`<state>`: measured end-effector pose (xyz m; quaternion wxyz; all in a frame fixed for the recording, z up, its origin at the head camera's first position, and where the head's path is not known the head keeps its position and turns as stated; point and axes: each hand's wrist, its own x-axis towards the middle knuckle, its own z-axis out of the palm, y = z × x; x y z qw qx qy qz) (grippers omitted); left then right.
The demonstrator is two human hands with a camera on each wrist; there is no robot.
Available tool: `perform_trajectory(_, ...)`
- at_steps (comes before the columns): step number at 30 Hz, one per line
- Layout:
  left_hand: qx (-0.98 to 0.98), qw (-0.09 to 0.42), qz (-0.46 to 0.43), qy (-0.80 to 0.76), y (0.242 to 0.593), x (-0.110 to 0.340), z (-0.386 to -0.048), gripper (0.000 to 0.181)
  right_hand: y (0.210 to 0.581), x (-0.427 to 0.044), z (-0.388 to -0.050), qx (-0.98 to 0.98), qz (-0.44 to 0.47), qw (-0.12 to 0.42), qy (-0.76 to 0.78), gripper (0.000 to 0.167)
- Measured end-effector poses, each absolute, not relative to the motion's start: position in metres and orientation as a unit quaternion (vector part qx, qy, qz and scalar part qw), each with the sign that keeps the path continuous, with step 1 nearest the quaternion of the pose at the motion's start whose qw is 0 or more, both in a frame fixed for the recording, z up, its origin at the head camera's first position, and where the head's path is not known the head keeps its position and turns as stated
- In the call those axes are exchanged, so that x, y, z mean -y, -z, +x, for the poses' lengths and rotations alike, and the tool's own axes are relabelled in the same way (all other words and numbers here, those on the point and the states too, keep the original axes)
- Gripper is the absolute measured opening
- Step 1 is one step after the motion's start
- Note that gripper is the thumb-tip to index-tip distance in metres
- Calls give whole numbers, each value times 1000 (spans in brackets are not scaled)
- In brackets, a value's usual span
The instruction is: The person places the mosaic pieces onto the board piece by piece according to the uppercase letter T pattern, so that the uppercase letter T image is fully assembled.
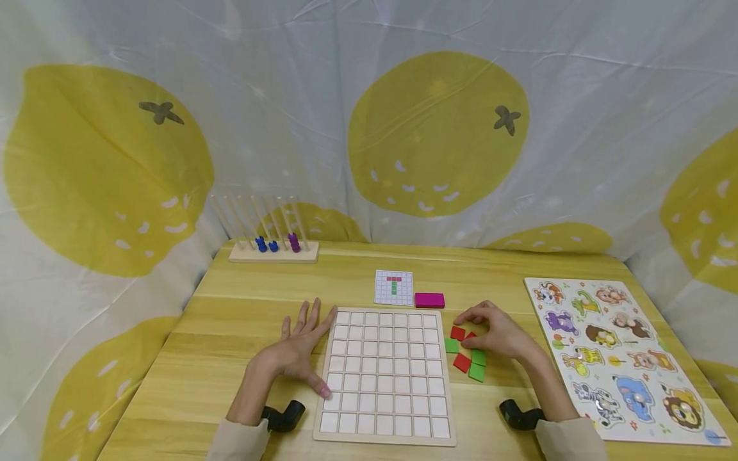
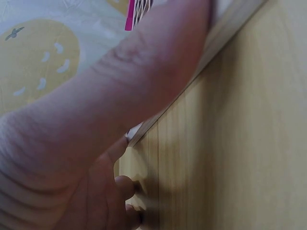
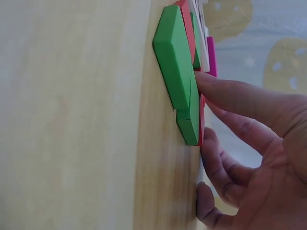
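A pale wooden grid board (image 1: 387, 442) lies flat before me, its square cells bare. My left hand (image 1: 296, 352) is spread at its left side, thumb resting on the left rim and index fingertip at the upper left corner. In the left wrist view the thumb (image 2: 139, 72) crosses the board's edge. My right hand (image 1: 498, 330) reaches over a cluster of red and green square tiles, thumb and index finger apart around a red tile (image 1: 457, 333). The right wrist view shows the thumb against the tiles, near a green tile (image 3: 172, 57); the index fingertip's contact is hidden.
A pattern card (image 1: 394, 287) with a red and green T shape lies behind the board, beside a magenta block (image 1: 429, 300). At the back left stands a peg rack (image 1: 273, 254) with blue and purple pieces. An animal puzzle board (image 1: 625, 362) lies at the right.
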<state>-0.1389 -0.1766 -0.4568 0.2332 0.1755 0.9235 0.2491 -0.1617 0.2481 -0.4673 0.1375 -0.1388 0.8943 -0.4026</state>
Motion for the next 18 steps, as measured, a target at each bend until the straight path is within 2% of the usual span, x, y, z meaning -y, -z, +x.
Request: perform_trajectory(18,-922,238,172,-251,455,176,-139,154,469,-244,-162,-895,-126,134,406,20)
